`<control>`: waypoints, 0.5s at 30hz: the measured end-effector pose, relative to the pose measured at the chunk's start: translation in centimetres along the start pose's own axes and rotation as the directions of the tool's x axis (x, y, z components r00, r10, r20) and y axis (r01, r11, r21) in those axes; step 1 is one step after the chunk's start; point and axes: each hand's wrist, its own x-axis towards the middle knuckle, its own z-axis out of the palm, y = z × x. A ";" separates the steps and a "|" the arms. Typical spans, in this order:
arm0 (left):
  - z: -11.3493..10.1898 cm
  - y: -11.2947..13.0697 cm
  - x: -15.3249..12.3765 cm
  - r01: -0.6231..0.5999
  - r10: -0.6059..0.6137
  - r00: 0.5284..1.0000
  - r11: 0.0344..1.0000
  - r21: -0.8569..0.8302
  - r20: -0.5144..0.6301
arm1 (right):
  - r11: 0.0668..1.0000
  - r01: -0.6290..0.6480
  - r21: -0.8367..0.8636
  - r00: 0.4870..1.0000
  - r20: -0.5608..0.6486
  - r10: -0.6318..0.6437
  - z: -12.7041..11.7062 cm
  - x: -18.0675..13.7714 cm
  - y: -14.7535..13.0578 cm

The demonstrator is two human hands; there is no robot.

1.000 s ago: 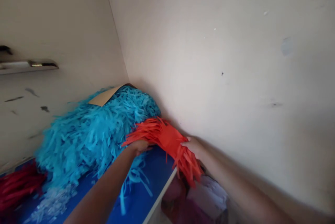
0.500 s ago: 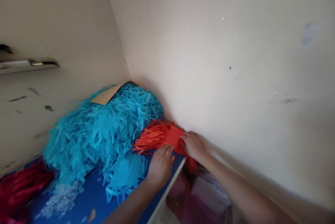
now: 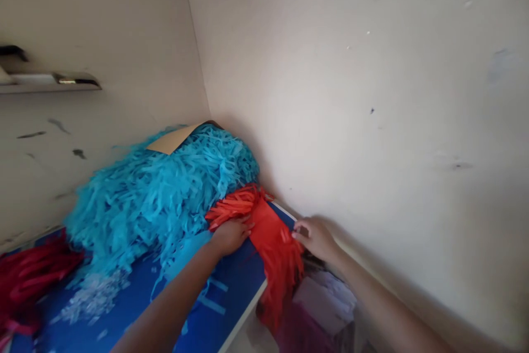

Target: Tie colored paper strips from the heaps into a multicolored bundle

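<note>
Handling the red fringed paper (image 3: 270, 234) well means, I'd say, supporting its uncut band (image 3: 263, 218) so the strips (image 3: 275, 287) don't tangle. It drapes over the tabletop (image 3: 243, 271) edge beside the turquoise fringe heap (image 3: 165, 193); left hand (image 3: 231, 235) touching, right hand (image 3: 317, 237) curled alongside, whether gripping I can't tell.

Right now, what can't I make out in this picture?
All in the head view:
Blue tabletop under the light-blue fringe: hidden by that heap.
Dark red fringe: blurred, cut off by the left edge.
Wall ledge: cut off by the left edge.
Right hand: too blurred to tell whether its grip pinches the bright red fringe.
Pale things below the table's edge: dim, blurred.
</note>
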 end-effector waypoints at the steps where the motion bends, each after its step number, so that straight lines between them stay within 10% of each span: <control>1: 0.2 0.1 0.1 0.016 -0.015 1.000 1.000 0.026 -0.012 | 1.000 0.003 0.000 0.999 -0.036 -0.003 0.5 0.1 -0.4; 5: 1.1 1.1 1.4 0.065 -0.059 0.997 0.992 0.104 -0.053 | 0.989 0.137 -0.056 0.977 -0.155 -0.145 1.7 0.4 -2.7; 15: -1.3 5.3 -1.5 0.220 -0.188 0.955 0.968 0.121 -0.229 | 0.968 0.180 -0.174 0.979 0.122 -0.160 2.7 4.6 -4.4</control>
